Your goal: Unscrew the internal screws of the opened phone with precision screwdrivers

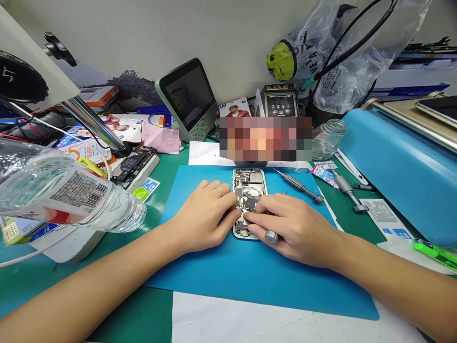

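An opened phone (250, 188) lies face down on a blue work mat (250, 271), its inner boards and shields exposed. My left hand (205, 216), with a ring on one finger, rests on the mat against the phone's left edge, fingers curled onto its lower half. My right hand (294, 226) lies over the phone's lower right part, fingers closed round a small silver screwdriver (271, 236) whose knurled end sticks out toward me. The tip and the spot it touches are hidden under my fingers.
Two more screwdrivers (302, 187) (348, 190) lie right of the phone, near a glass jar (326, 138). A plastic water bottle (64, 193) lies at the left. A small tilted screen (189, 97) stands behind. A blue roll (396, 162) fills the right side.
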A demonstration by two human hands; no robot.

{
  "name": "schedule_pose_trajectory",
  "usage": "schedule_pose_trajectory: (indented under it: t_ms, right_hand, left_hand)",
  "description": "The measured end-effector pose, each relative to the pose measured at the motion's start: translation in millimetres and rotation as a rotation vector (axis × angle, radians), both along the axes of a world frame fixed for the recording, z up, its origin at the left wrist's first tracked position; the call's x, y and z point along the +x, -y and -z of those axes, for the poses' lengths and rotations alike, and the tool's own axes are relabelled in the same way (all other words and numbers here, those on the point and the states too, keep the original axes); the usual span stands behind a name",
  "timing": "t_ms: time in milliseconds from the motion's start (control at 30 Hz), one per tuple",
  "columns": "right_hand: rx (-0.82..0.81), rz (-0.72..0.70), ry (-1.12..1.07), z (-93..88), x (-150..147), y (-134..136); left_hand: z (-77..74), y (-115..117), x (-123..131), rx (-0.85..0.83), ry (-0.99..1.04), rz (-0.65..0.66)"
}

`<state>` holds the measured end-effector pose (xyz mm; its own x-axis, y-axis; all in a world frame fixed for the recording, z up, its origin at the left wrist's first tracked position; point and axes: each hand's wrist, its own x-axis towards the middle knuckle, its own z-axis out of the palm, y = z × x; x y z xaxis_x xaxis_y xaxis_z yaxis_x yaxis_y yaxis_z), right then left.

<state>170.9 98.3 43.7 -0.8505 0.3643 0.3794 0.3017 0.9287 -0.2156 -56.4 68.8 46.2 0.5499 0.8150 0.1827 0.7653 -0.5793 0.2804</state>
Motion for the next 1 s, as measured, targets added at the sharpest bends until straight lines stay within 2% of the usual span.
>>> schedule_pose_trajectory:
  t_ms: [733,1000]
  right_hand:
    - [0.001,0.000,-0.013,3.8,0.6,-1.1]
    - [0.000,-0.001,-0.023,4.2,0.3,-2.4]
  left_hand:
    - [0.7,-1.8,-0.3,-0.001,0.049,-0.007]
    - [-1.4,1.7,-4.1,0.108,0.137,-0.027]
